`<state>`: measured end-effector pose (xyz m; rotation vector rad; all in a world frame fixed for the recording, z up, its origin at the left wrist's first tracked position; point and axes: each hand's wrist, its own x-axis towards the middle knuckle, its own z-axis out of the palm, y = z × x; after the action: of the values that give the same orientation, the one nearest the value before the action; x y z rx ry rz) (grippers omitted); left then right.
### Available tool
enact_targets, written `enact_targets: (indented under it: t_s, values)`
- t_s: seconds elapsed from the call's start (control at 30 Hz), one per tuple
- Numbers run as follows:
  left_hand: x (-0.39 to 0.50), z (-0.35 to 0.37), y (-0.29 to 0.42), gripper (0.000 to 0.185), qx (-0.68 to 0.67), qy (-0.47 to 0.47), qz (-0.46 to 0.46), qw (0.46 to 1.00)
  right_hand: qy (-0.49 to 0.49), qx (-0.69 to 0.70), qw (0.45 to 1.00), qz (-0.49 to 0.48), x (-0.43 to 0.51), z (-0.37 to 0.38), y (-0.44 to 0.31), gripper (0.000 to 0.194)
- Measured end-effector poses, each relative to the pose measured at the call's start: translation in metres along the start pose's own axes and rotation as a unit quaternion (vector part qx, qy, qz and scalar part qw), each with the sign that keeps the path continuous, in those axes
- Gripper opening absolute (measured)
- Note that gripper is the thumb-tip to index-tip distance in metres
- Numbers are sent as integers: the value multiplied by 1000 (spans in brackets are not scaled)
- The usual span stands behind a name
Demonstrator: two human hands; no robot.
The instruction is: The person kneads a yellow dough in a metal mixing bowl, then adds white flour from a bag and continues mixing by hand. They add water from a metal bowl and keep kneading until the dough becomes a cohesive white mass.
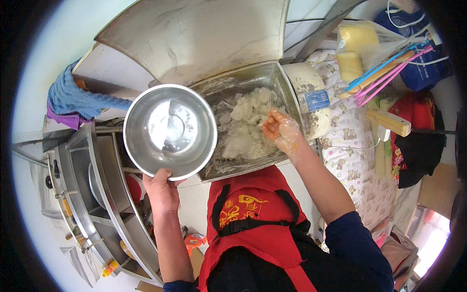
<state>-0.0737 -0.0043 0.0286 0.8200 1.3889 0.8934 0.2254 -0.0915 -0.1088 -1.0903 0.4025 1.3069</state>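
My left hand [163,189] grips the near rim of a shiny stainless steel bowl [169,127], thumb over the edge; the bowl looks empty. It is held over the left end of a metal mixing trough [240,169]. Inside the trough lies clumpy, floury dough [251,113], pale and loose. Above its right part is my right hand [282,131], dusted with flour, its fingers curled together. A small pale bit shows at the fingertips; whether the hand holds it is unclear.
The trough's metal lid [204,40] stands raised behind. At the right is a motor housing [310,98] beside a bear-patterned cloth [350,146]. Pink and blue hangers [394,73] hang at upper right. A steel rack [109,175] stands left, under a blue towel [76,95].
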Motion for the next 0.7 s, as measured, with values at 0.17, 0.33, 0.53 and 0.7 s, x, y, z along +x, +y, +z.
enact_targets:
  t_s: [0.17, 0.33, 0.53, 0.7]
  values:
    - [-6, -39, -6, 46, -52, 61, -23, 997, 29, -53, 998, 4, -3, -14, 2, 15]
    - [-15, -83, -20, 46, -63, 91, -40, 993, 42, -73, 996, 6, -6, -16, 18, 24]
    - [-23, -122, -33, 49, -91, 133, -67, 985, 58, -106, 993, -12, -12, -3, 35, 31]
    - [-23, -147, -45, 49, -152, 117, -47, 980, 58, -159, 984, -50, -10, 4, 40, 24]
